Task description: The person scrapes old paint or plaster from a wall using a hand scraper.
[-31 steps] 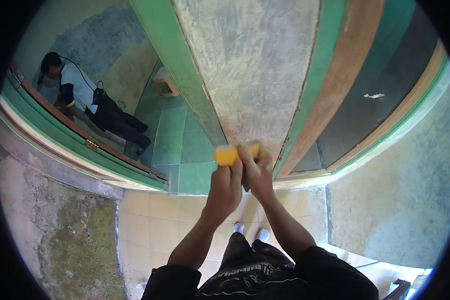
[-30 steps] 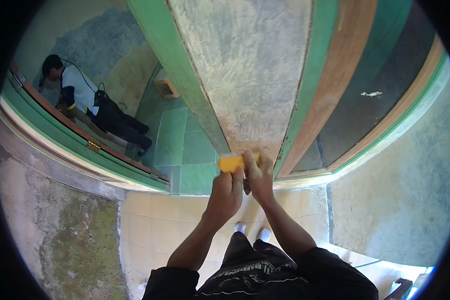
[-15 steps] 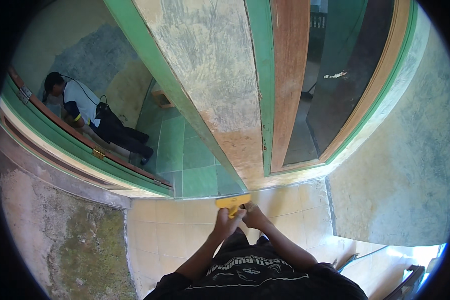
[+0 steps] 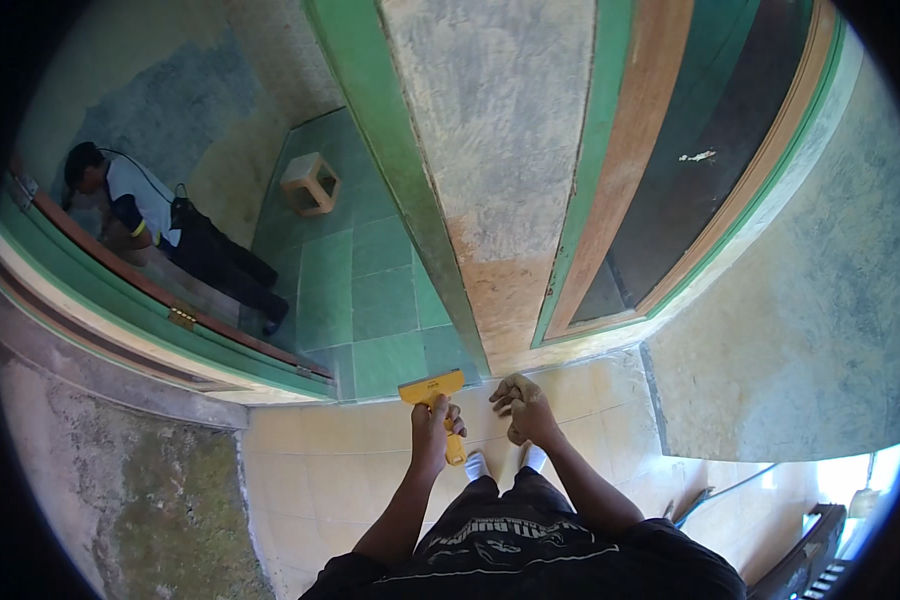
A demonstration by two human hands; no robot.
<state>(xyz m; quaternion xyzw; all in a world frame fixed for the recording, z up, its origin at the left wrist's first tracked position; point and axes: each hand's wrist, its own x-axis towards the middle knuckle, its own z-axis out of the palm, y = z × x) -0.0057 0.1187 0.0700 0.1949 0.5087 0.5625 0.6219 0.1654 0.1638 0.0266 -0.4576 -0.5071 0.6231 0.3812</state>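
So, left to right. Far left: rough wall with mossy stain, then green door frame with a brass-coloured hinge on it. Beyond it a person in white top, dark sleeve, yellow trim, leaning toward the wall. Pale open-sided box on the green floor tiles inside.

My left hand: clenched round the handle of the yellow scraper, thumb up on its neck. Scraper is up front, head away from me, slightly tilted, seen over the threshold edge; can't tell if it touches anything. Small dark marking on its head, another on the handle end, both too small to read.

Below, my black shirt: white block lettering across the front, warped by folds, thin white line under it. White-covered feet on beige tiles.

Centre: grey plaster strip, bare brownish patch low down. Right hand just below it, off the tool, loose, fingers half bent, dusty-looking.

Further right: wood-framed window with a white smudge, patchy plaster wall, dark slatted object at bottom right, kind unclear.
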